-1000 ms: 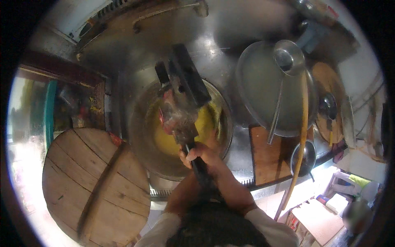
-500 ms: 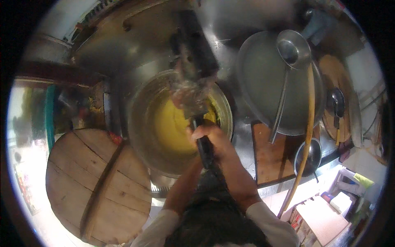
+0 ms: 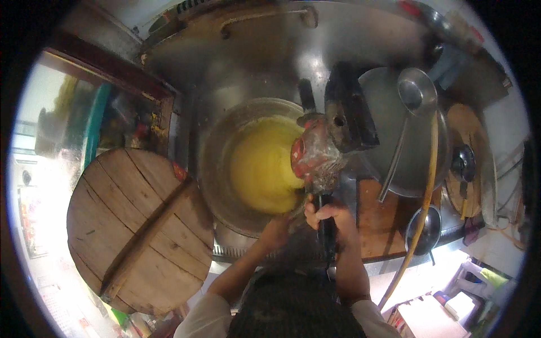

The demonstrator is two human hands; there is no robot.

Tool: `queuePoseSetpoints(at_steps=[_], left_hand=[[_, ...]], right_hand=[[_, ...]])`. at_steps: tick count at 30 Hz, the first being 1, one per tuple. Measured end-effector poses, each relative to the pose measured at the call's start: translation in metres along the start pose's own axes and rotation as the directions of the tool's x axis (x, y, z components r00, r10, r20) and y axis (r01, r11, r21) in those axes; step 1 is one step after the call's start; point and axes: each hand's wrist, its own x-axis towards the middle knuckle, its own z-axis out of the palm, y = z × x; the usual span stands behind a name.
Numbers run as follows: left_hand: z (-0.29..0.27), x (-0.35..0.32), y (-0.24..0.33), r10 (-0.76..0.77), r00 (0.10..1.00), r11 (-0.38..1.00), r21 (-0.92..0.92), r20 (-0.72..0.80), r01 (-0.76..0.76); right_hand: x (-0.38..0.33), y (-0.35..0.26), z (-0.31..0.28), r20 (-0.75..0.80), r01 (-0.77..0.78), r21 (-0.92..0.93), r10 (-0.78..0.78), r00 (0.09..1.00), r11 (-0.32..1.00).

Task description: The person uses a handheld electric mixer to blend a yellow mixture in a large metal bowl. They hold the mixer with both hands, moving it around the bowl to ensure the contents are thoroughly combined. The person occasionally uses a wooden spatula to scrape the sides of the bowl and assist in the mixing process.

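A bulky power tool [image 3: 318, 151], with a smeared red and grey body and black parts, is held over the right side of a large metal pot [image 3: 211, 163]. My right hand [image 3: 332, 217] is wrapped round its black rear handle. Its working end is hidden beneath the body. Yellow liquid [image 3: 259, 163] fills the bottom of the pot and looks swirled. At the pot's near rim is my left hand [image 3: 275, 232], apart from the tool. Its fingers look closed but are blurred, and what they grip cannot be made out.
A round wooden lid [image 3: 129, 225] with a bar handle lies at the left. On the right stands a wide metal basin [image 3: 372, 129] with a ladle [image 3: 418, 93] and a long wooden pole [image 3: 431, 174] across it. Nearby are a brown board [image 3: 375, 222] and a small pan [image 3: 424, 228].
The power tool has shifted right and turned with my right hand, uncovering more of the yellow liquid. My left hand now shows apart from the right, at the pot's near rim. The view has shifted.
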Motion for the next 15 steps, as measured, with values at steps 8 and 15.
queuePoseSetpoints(at_steps=[8, 15], left_hand=[[0.071, 0.045, 0.007, -0.165, 0.978, 0.941, -0.318, -0.13, 0.117], [0.071, 0.1, -0.005, -0.492, 0.84, 0.786, -0.531, -0.227, 0.317]], right_hand=[[0.003, 0.009, 0.009, 0.13, -0.178, 0.054, 0.17, 0.977, 0.983], [0.056, 0.017, 0.023, 0.043, -0.136, -0.012, 0.136, 0.99, 0.991]])
